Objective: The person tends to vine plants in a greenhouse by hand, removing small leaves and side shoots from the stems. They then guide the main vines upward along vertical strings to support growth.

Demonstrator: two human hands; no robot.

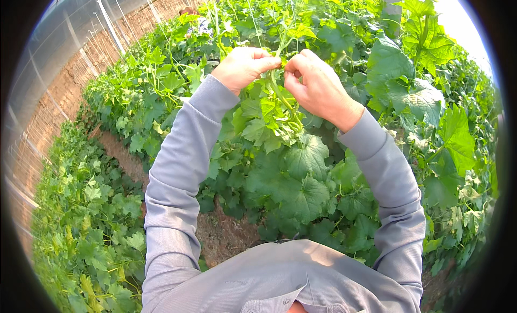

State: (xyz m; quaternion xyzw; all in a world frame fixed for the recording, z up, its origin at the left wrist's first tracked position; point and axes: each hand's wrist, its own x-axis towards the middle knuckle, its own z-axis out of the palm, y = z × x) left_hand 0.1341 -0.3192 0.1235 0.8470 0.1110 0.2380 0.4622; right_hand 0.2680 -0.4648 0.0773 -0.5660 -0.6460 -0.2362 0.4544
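Both of my hands are raised at a climbing vine, in the upper middle of the head view. My left hand (247,67) pinches thumb and forefinger together right at the green vine stem (278,88). On the stem's other side is my right hand (319,84), its fingers curled and their tips close together; whether they hold anything is hidden. Below the hands the stem bends down among young, light green leaves (262,129). Thin white strings (253,16) rise above and behind the hands.
Dense leafy vines (307,191) surround me, with large leaves (420,95) at the right. Bare soil (226,232) shows low between the rows. A brown wall (72,84) and pale greenhouse poles (108,22) stand at the left. Another person (202,26) is partly hidden by foliage farther back.
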